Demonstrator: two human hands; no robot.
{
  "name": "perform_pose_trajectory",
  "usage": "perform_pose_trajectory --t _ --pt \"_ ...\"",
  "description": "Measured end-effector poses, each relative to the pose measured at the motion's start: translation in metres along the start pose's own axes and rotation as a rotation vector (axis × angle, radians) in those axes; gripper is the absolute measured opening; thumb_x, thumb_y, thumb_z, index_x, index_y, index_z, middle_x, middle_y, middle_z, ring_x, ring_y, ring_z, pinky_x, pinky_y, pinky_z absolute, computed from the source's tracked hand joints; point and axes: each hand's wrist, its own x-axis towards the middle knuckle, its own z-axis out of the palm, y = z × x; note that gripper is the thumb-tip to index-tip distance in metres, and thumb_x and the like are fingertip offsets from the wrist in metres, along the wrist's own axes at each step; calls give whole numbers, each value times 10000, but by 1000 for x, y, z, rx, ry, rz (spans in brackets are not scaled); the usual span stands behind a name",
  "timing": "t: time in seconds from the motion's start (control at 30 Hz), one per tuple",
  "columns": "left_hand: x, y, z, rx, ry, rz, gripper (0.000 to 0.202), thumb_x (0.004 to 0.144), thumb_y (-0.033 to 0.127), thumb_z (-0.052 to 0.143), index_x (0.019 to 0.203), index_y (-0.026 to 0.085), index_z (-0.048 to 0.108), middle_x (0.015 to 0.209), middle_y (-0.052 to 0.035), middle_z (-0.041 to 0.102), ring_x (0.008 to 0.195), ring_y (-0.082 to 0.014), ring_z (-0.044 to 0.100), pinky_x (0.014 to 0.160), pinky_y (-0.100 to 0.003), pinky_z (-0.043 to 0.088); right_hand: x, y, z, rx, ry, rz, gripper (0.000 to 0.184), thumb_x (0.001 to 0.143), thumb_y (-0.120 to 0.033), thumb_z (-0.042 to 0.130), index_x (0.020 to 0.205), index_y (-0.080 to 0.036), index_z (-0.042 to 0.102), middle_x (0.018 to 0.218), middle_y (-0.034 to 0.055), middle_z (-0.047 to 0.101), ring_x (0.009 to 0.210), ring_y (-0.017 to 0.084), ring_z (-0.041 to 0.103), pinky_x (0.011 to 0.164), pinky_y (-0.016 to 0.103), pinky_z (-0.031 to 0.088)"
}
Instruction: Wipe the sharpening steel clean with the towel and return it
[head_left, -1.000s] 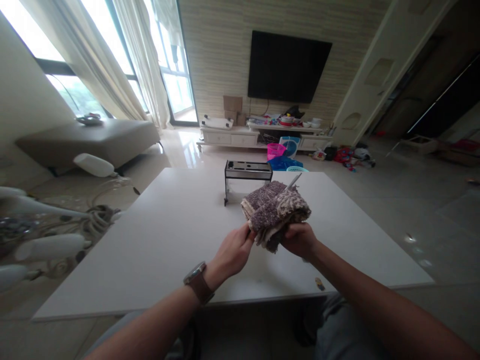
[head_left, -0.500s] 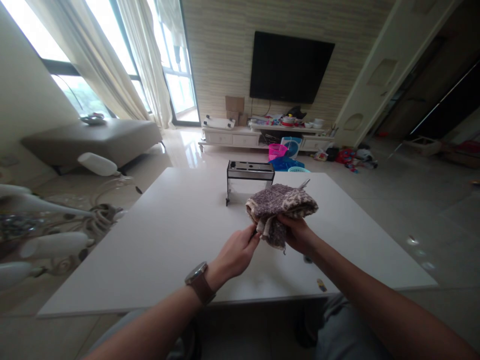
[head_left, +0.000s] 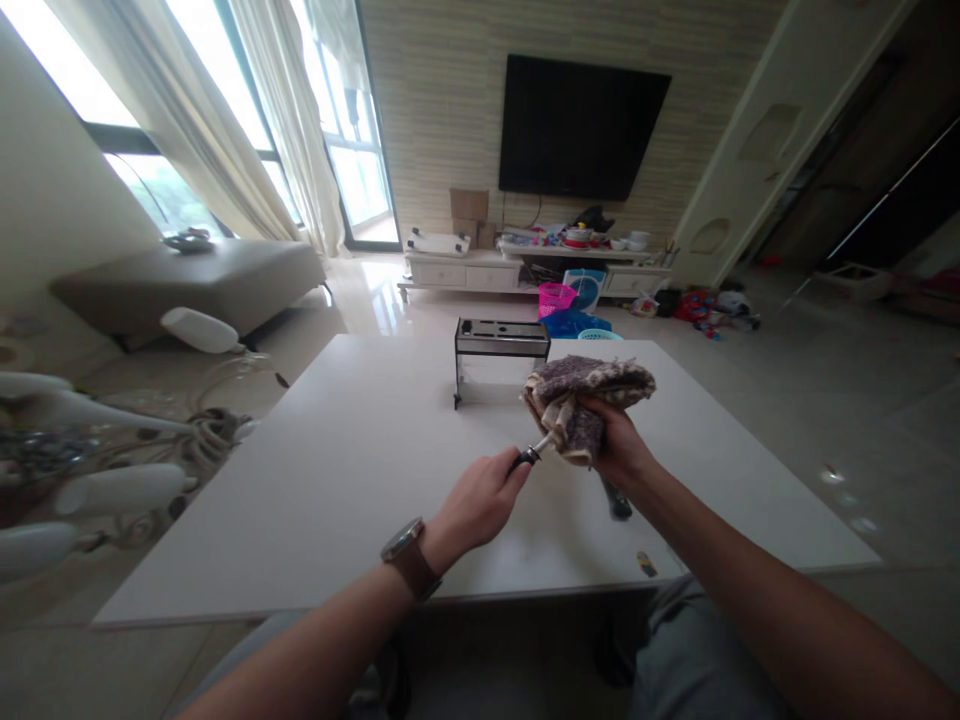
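My right hand is closed around a folded purple and cream cloth, held above the white table. The cloth is wrapped over the far end of a utensil. My left hand, with a brown watch on its wrist, grips the utensil's dark handle; a short length of silvery shaft shows between the handle and the cloth. The rest of the utensil is hidden in the cloth.
A small black metal rack stands on the table just beyond the cloth. A dark object lies on the table under my right wrist. A chandelier lies at the left. A sofa, TV cabinet and baskets stand beyond.
The cloth has moved up and to the right along the utensil. The silvery tip that stuck out past the cloth is now covered, and the shaft near the handle is bared.
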Motion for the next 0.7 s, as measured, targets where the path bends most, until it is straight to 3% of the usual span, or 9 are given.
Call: perform_pose_trajectory --t 0.2,0.4,0.7 --pt "2 -1 -5 38 -5 6 289 1001 402 389 808 219 503 656 6 500 623 -172 431 593 -307 189 23 -29 -16 64 74 -116 122 720 -233 671 842 -218 666 857 23 767 722 193 719 685 355 624" --pt "-2 1 -9 -2 26 -8 292 997 392 386 789 213 487 644 17 468 612 -158 403 592 -312 180 16 -43 -16 117 30 -232 192 736 -245 638 923 -228 680 889 18 766 793 200 727 697 356 617" --pt "1 -1 -7 -87 112 -12 326 1009 405 361 784 204 485 682 13 509 649 -155 443 599 -289 256 -14 -6 -3 -41 -67 61 293 622 -253 791 896 -202 700 870 49 777 794 264 733 686 404 617"
